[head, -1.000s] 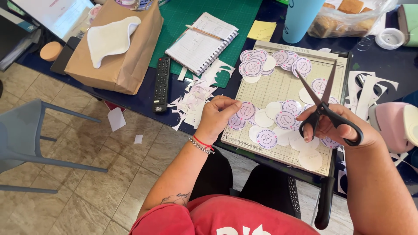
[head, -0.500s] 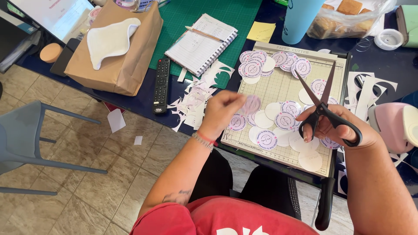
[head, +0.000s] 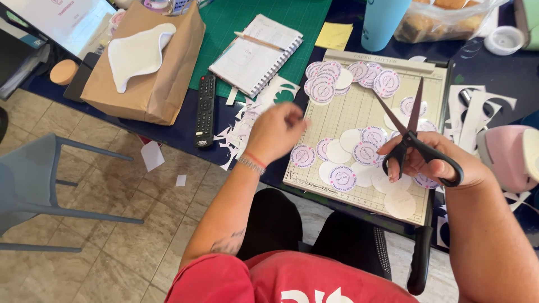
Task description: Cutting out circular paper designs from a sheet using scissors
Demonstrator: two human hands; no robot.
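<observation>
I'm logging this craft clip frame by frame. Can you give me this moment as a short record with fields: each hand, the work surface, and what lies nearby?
left hand: raised over the paper scraps, fingers curled, holding nothing I can make out
right hand: holds black scissors, blades open, tips pointing away
work surface: paper cutter board with round stickers scattered on it
nearby: black remote, spiral notebook, brown paper bag

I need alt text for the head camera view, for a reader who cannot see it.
Seen from above, a seated person's right hand holds open black scissors over a paper cutter board covered with round paper stickers. The left hand hovers above white paper scraps at the board's edge, beside a black remote.
</observation>
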